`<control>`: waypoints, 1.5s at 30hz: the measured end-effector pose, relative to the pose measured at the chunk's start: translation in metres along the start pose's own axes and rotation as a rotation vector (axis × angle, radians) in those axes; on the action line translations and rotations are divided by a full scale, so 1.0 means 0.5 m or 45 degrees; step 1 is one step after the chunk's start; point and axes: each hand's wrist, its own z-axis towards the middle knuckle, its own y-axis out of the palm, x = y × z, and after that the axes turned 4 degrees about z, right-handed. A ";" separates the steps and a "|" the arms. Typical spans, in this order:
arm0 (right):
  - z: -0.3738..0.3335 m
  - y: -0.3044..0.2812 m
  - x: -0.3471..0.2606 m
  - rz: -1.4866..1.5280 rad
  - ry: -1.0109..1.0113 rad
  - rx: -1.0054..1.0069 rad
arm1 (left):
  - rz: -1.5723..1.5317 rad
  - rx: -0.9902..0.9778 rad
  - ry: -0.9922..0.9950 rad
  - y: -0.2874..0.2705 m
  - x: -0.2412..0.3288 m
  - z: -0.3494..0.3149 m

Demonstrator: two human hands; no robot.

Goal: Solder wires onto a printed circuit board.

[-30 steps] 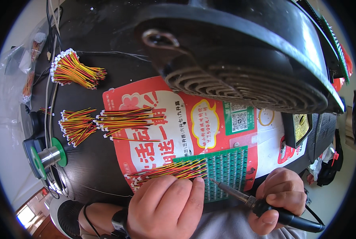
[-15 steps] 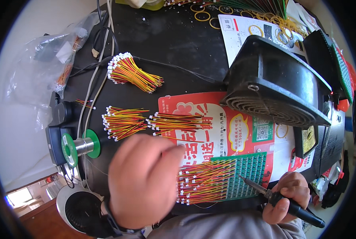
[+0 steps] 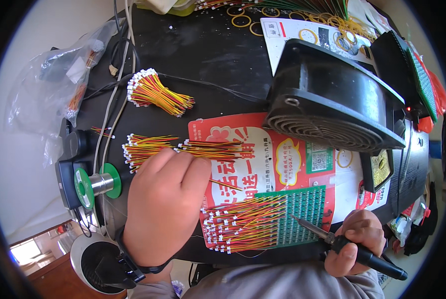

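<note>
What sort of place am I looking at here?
Most likely an electronics soldering workspace: there's a soldering iron, a spool of solder, and a green circuit board with multicoloured connector wires over it.

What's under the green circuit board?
A red printed sheet shows past the upper and right edges of the green circuit board. Directly beneath, the board hides everything; rows of wires cover more to its left.

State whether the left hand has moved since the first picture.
Yes: judged against the green circuit board, the left hand has moved away from it, leftward and toward the far side, to the loose wires.
</note>
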 end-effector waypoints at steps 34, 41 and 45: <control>0.000 0.011 -0.003 -0.003 0.026 0.094 | -0.885 0.136 0.076 0.016 0.120 -0.040; -0.001 0.031 -0.011 -0.032 0.034 0.235 | -0.563 0.168 0.475 0.031 0.130 -0.024; 0.002 0.030 -0.006 -0.022 0.034 0.220 | -0.477 0.234 0.476 0.044 0.136 -0.019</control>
